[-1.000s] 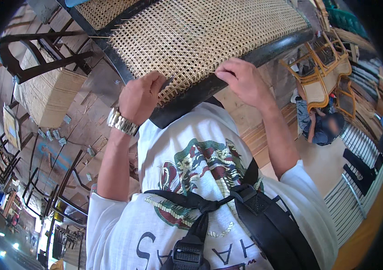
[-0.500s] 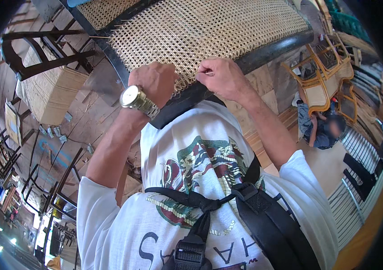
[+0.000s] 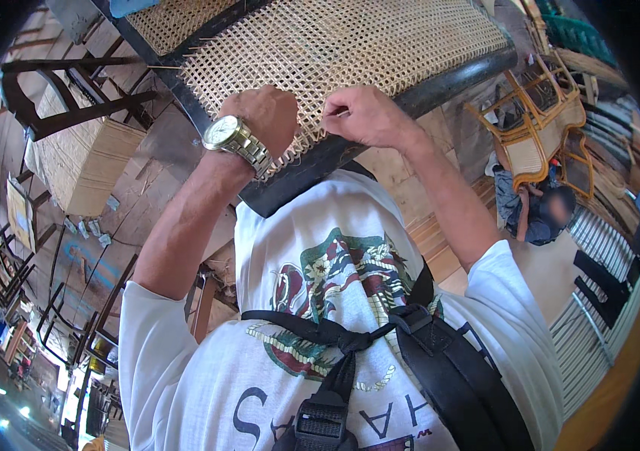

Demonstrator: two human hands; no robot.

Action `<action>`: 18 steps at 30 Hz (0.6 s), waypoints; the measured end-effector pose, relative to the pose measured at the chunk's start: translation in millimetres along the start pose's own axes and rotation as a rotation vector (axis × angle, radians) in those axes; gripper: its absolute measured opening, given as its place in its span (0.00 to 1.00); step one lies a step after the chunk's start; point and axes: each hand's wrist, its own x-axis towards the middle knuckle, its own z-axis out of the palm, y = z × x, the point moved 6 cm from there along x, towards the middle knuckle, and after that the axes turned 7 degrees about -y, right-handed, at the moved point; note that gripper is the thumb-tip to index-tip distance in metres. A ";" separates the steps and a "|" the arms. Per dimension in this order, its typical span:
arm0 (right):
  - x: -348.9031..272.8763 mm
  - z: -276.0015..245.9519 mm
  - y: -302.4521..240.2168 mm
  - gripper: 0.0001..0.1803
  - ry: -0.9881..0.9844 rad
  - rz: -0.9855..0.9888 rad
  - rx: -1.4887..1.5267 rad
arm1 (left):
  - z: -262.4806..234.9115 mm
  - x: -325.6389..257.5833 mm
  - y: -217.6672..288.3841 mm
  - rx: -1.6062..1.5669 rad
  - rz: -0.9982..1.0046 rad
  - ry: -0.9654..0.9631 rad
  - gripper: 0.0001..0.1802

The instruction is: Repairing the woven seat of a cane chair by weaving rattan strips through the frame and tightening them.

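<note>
A pale woven cane panel (image 3: 320,45) stretches across a dark wooden frame (image 3: 440,89) in front of me, its open-hole mesh ending in a looped edge near my body. My left hand (image 3: 267,116), below a metal wristwatch (image 3: 223,134), is curled closed low over the cane near the frame's near corner; its fingertips are hidden. To the right, my right hand (image 3: 371,116) is closed in a pinch above the panel's near edge. A thin cane strand seems to be between its thumb and forefinger, mostly hidden by the fingers.
A dark chair frame (image 3: 72,98) lies by a cardboard box (image 3: 79,150) at the left. Loose strand ends stick out at the panel's left edge. At the right, a person (image 3: 541,214) sits low behind an orange-brown wooden chair (image 3: 534,135). Several chair frames crowd the far left.
My left hand has moved slightly up and turned, with the watch face swinging round. My right hand has shifted a little up and left, still pinched. The panel sits slightly higher in view.
</note>
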 end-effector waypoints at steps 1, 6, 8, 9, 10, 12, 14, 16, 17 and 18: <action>0.4 -3.3 1.1 0.08 0.001 0.000 -0.001 | 0.9 0.6 -0.6 -0.012 0.008 -0.015 0.15; -1.8 -16.6 7.6 0.07 -0.058 0.013 0.256 | 6.6 2.0 -5.9 -0.044 -0.007 -0.004 0.17; -2.4 -19.1 8.2 0.07 -0.058 0.006 0.219 | 8.0 6.1 -9.5 -0.053 -0.003 -0.001 0.17; -3.0 -18.5 9.2 0.07 -0.072 0.018 0.150 | 11.5 7.5 -14.5 -0.075 -0.009 -0.025 0.18; -4.1 -16.4 9.4 0.07 -0.087 0.032 0.085 | 14.5 6.5 -18.1 -0.098 -0.015 -0.051 0.19; -5.4 -16.7 9.5 0.07 -0.069 0.051 0.093 | 10.3 3.2 -22.2 -0.142 -0.017 -0.010 0.19; -5.4 -17.0 5.6 0.07 -0.055 0.063 0.097 | 7.0 4.4 -24.1 -0.182 -0.074 -0.024 0.20; -6.9 -17.2 -4.7 0.08 -0.048 0.042 0.016 | 8.6 12.5 -16.9 -0.161 -0.057 -0.013 0.21; -5.9 -16.5 -3.6 0.08 -0.049 0.039 0.015 | 9.6 14.4 -13.3 -0.139 -0.038 0.000 0.21; -3.7 -15.2 -0.4 0.08 -0.050 0.042 0.002 | 9.0 14.1 -9.7 -0.113 0.000 0.033 0.18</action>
